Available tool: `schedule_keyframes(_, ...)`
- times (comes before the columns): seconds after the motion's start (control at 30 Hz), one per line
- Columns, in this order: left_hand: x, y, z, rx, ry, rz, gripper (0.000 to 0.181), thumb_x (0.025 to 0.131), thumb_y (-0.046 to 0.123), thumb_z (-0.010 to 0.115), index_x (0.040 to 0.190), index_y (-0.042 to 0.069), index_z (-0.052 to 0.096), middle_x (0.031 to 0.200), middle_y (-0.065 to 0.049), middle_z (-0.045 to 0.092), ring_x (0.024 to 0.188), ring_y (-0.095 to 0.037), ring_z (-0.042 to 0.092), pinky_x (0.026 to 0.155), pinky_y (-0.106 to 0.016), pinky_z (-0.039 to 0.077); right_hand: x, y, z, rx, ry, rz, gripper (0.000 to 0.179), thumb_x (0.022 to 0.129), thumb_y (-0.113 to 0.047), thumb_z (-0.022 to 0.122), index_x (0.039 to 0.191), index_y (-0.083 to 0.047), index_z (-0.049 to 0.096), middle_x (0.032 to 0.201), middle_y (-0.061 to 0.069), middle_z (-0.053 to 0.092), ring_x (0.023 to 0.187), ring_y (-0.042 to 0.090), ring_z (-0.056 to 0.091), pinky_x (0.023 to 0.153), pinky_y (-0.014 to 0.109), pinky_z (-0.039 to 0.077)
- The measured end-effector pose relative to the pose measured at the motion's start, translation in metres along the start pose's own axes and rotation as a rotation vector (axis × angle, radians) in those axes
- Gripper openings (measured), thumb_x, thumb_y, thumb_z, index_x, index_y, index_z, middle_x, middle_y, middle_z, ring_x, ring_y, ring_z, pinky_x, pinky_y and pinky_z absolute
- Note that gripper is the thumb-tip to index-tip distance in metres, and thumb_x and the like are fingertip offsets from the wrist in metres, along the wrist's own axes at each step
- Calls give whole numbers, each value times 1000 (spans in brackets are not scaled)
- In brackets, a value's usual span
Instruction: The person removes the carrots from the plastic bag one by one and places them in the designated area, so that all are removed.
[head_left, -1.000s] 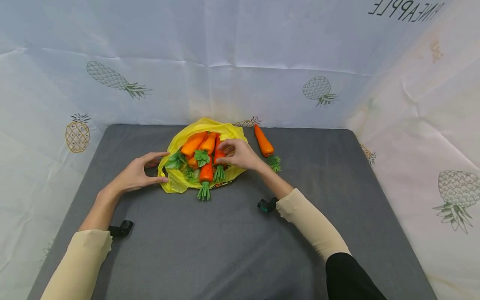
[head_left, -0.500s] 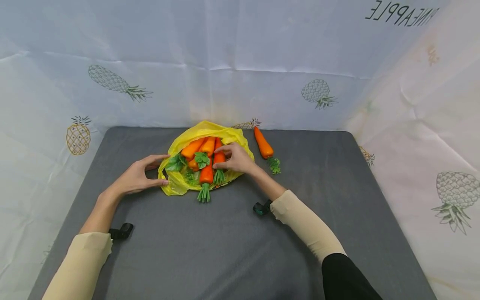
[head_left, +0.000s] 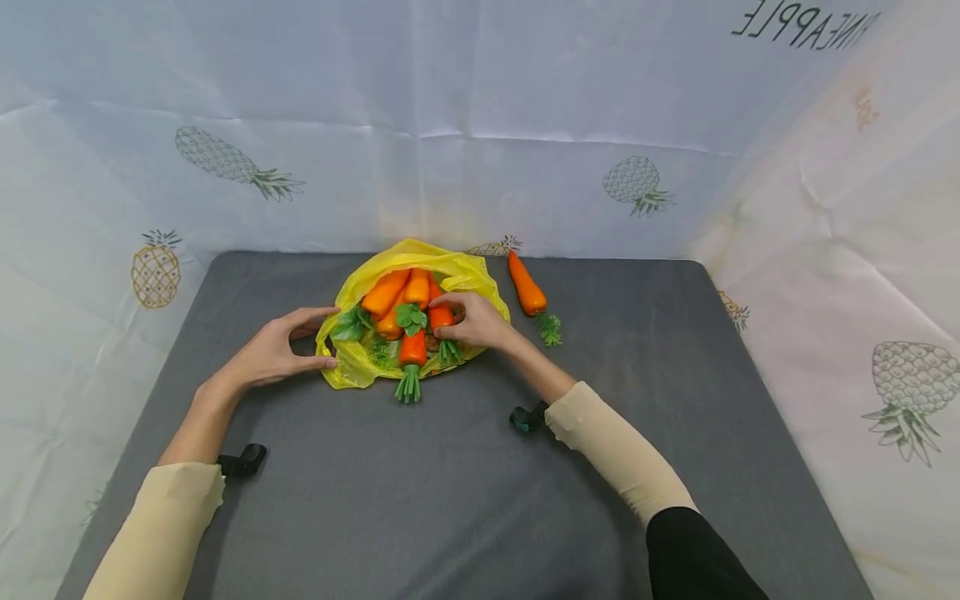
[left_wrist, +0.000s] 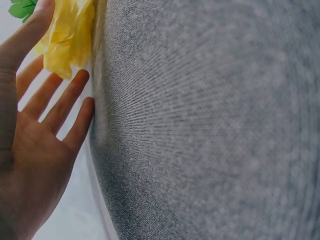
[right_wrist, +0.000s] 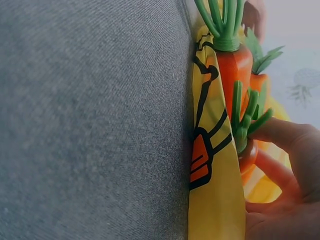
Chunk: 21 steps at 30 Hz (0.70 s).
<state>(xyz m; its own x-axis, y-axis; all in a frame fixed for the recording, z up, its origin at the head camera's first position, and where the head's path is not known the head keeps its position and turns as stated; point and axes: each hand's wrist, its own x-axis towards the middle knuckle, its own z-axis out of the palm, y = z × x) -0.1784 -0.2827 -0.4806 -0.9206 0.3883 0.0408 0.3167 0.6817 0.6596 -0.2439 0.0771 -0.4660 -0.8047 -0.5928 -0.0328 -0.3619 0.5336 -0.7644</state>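
A yellow plastic bag (head_left: 347,371) lies on its side at the back of the table, its mouth toward me. Several toy carrots are inside, some orange, some redder, with green tops. My right hand (head_left: 483,321) reaches into the mouth and pinches a red-orange carrot (head_left: 441,317) between thumb and fingers; its green stems (right_wrist: 245,117) point toward me. Beside it, another carrot (head_left: 412,348) sticks its stems out over the bag's rim. My left hand (head_left: 270,354) is at the bag's left edge, fingers extended and spread, thumb and fingertips right at the yellow plastic (left_wrist: 67,42).
One more carrot (head_left: 527,285) with a feathery green top lies outside the bag, to its right. The grey cloth-covered table (head_left: 390,500) ends at a white curtain (head_left: 480,183) printed with pineapples. Wrist cameras (head_left: 243,461) sit on both wrists.
The right hand has come down onto the red-orange carrot, which has turned so its stems shift right. Orange carrots beside it have shifted slightly. The left hand has stayed at the bag's edge.
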Motion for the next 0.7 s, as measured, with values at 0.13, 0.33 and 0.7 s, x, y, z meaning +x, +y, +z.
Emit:
schedule_keyframes(0.13,0,0,1,-9,0,0,81,73,39,84,144,33,44,146,-1,48,125,-21,55,106,-47,45,-2,0,1,-6,0,3,41,88,-18,70,128,-15,63,136,9,58,103,25,68,86,36,59)
schedule_keyframes(0.33,0,0,1,-27,-1,-3,81,74,37,84,144,32,44,145,-3,48,125,-25,54,106,-51,44,-4,2,3,-3,13,-3,40,87,-25,73,126,-17,65,135,7,59,101,22,68,84,35,58)
schedule_keyframes(0.7,1,-1,1,-28,4,-5,79,75,37,83,143,33,45,144,-2,49,123,-23,55,105,-48,44,-6,7,0,91,6,-30,37,86,-20,73,122,-14,67,121,7,66,79,22,63,64,27,52)
